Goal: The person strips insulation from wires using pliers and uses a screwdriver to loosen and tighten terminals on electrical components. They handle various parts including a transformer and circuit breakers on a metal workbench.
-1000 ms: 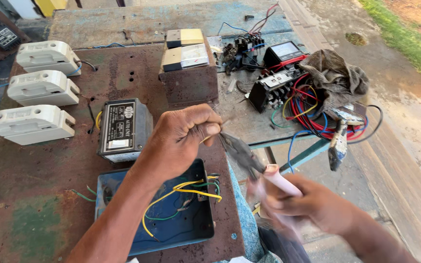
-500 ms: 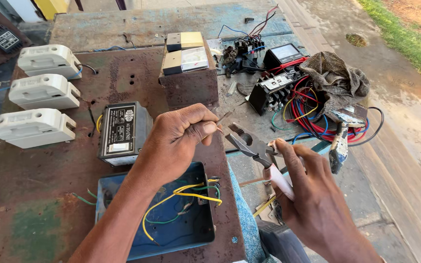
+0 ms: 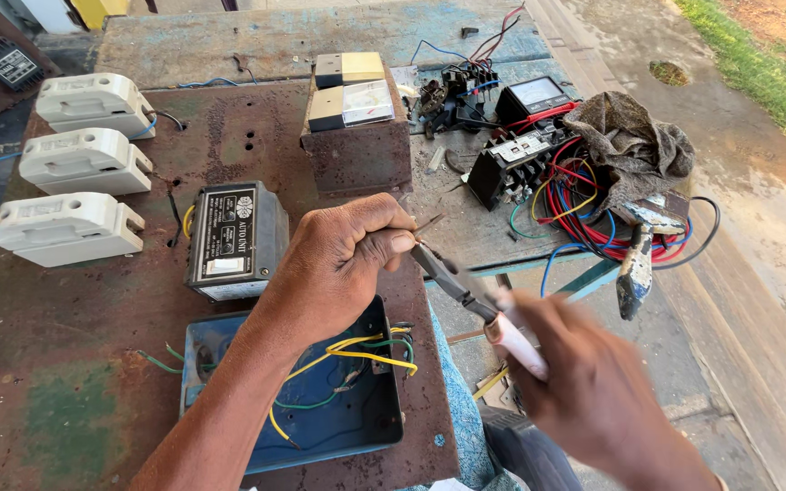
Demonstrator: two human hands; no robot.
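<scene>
My left hand [image 3: 343,264] is closed around a thin wire end [image 3: 429,223] that sticks out past my fingertips. It hovers over the rusty metal panel [image 3: 93,309], just above an open blue box [image 3: 320,409] with yellow and green wires inside. My right hand [image 3: 593,391] grips a pair of long-nose pliers [image 3: 466,295] by their pale handles. The pliers' dark jaws reach up to the wire at my left fingertips. The right hand is blurred.
A grey control unit [image 3: 234,238] stands left of my hand. Three white fuse holders [image 3: 75,164] line the panel's left side. At the back right lie a rusty block [image 3: 357,155], a contactor [image 3: 516,164], tangled coloured wires [image 3: 584,205], a rag [image 3: 634,145] and a meter [image 3: 539,95].
My right hand has risen and brought the pliers' jaws up to the wire at my left fingertips. My left hand has stayed almost still.
</scene>
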